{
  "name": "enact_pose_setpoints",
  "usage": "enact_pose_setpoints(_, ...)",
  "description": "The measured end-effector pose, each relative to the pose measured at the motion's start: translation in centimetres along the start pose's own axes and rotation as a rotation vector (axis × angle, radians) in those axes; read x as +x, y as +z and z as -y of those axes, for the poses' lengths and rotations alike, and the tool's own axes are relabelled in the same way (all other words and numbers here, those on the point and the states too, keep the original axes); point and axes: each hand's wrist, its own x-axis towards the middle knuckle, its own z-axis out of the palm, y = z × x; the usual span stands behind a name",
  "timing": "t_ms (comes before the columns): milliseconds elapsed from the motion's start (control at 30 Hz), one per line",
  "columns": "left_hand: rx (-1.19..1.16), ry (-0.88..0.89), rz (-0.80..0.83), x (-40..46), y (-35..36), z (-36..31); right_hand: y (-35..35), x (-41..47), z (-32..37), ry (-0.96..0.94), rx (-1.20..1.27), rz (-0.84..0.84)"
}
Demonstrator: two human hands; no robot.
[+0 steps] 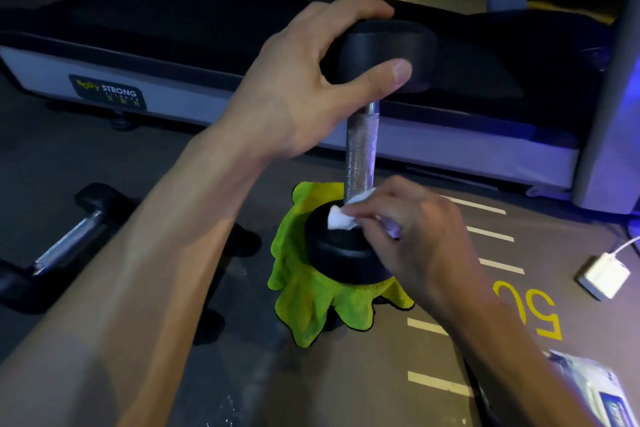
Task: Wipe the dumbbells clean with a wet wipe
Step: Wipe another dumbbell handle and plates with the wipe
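Left hand (311, 80) clasping upright dumbbell's (360, 149) top head, right hand (412, 236) seemingly pinching wet wipe (341, 217) against lower head.

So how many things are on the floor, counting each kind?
Dumbbells: 2, one upright held by the left hand, one lying
Green cloths: 1
Wet wipes: 1, in the right hand
White chargers: 1
Wipe packets: 1
Total: 6
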Motion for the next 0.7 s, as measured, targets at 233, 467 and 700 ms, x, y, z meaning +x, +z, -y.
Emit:
enact_pose_setpoints(233,-0.012,-0.003,0.010,0.0,0.1,-0.4,-1.7,2.0,2.0,0.224,-0.211,0.366)
enact_pose_setpoints(467,-0.027,0.028,0.019,-0.1,0.3,-0.7,-2.2,2.9,1.9,0.221,-0.188,0.451)
enact_pose_setpoints(700,-0.054,0.031,-0.001,-0.1,0.9,-1.0,-1.3,1.5,1.4,0.048,-0.159,0.188)
